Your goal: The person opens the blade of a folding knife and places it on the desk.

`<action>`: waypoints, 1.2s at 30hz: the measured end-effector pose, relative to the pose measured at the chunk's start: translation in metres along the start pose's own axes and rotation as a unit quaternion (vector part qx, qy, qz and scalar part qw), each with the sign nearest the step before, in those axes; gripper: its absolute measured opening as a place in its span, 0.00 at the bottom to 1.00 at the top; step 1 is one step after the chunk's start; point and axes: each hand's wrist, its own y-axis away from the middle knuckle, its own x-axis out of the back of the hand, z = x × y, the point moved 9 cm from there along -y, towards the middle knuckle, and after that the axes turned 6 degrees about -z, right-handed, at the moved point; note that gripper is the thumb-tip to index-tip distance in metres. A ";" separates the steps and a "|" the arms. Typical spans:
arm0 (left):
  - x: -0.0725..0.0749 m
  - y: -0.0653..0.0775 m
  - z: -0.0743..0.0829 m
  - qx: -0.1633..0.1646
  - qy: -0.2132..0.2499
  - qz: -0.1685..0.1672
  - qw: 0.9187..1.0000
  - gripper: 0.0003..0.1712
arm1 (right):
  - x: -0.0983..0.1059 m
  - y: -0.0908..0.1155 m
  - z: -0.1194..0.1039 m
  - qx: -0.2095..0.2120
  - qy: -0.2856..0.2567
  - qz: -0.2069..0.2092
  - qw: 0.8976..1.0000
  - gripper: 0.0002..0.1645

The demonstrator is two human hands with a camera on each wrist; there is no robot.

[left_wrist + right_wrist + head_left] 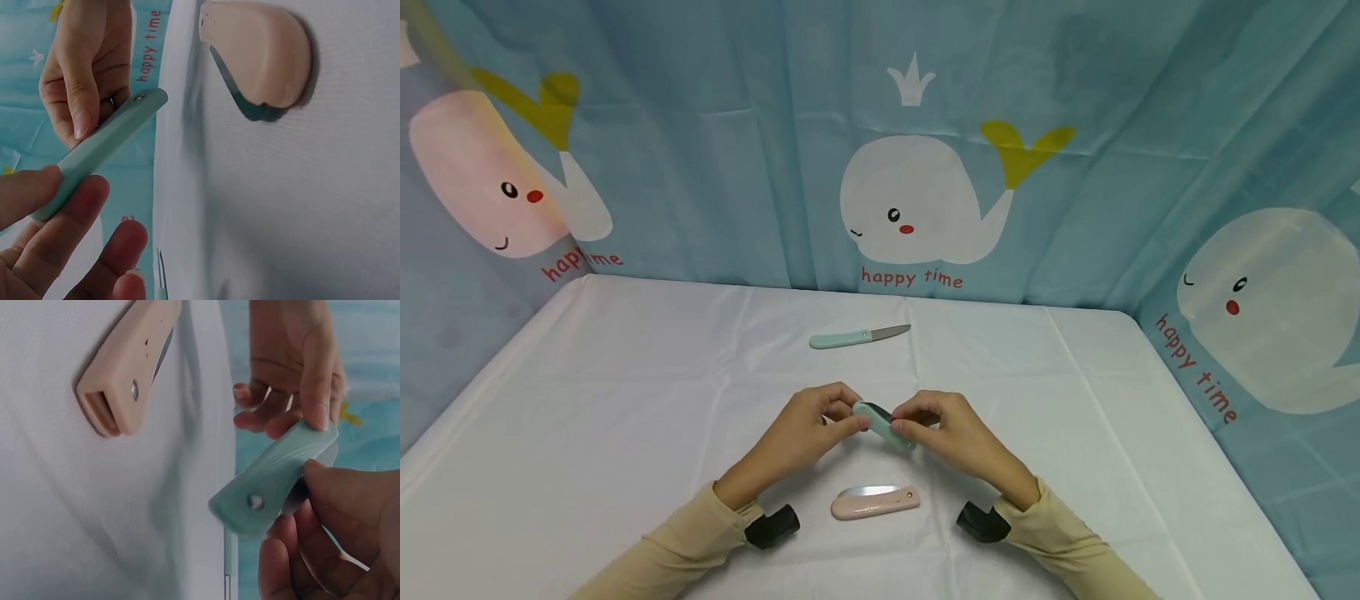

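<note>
Both hands hold a mint-green folding knife (pixel 891 433) above the white table, its blade lying along the handle. My left hand (pixel 808 429) pinches one end of the handle between thumb and fingers. Nearer the pivot end, my right hand (pixel 958 429) pinches the blade's edge with thumb and fingertips, as the right wrist view shows at the blade (pixel 295 497). Below the hands lies a pink folding knife (pixel 880 503), folded, with a strip of blade showing. Beyond them rests another mint-green knife (pixel 841 340), blade out and pointing right.
A white cloth (pixel 625 400) with fold creases covers the table. Blue curtains (pixel 715 167) printed with whales stand behind and at both sides. Black wrist cameras (pixel 772 527) sit at both sleeve cuffs.
</note>
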 end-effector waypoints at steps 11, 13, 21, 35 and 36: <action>-0.006 0.003 0.011 -0.031 -0.033 -0.003 0.999 0.06 | -0.001 0.002 -0.017 0.057 0.016 0.011 0.998 0.08; -0.005 0.003 0.011 -0.031 -0.033 -0.005 0.999 0.06 | 0.000 0.002 -0.018 0.061 0.018 0.019 0.998 0.07; -0.004 0.002 0.010 -0.028 -0.034 -0.007 0.999 0.05 | 0.004 0.002 -0.022 0.078 0.030 0.052 0.995 0.04; -0.002 0.000 0.003 -0.009 -0.037 -0.017 0.999 0.05 | 0.011 0.003 -0.013 0.041 0.038 0.076 0.996 0.05; -0.003 0.000 0.003 -0.008 -0.038 -0.018 0.999 0.05 | 0.011 0.003 -0.012 0.039 0.037 0.074 0.996 0.06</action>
